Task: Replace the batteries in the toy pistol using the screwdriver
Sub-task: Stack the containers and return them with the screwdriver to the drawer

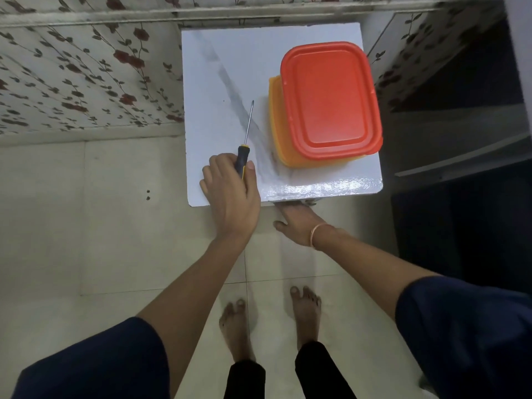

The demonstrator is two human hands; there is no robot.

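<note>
A screwdriver (247, 131) with a black and yellow handle and a thin metal shaft lies on the white table (230, 67), its tip pointing away from me. My left hand (230, 191) grips its handle near the table's front left corner. Below the table's front edge is my right hand (299, 223), its fingers reaching under the tabletop and hidden there; a thin bangle sits on the wrist. No toy pistol or batteries show in the head view.
An orange plastic box with a red lid (328, 102) stands on the table's right half. Floral-papered walls flank the table at left and back. A dark shelf unit (460, 156) is at right. My bare feet stand on the tiled floor (86, 226).
</note>
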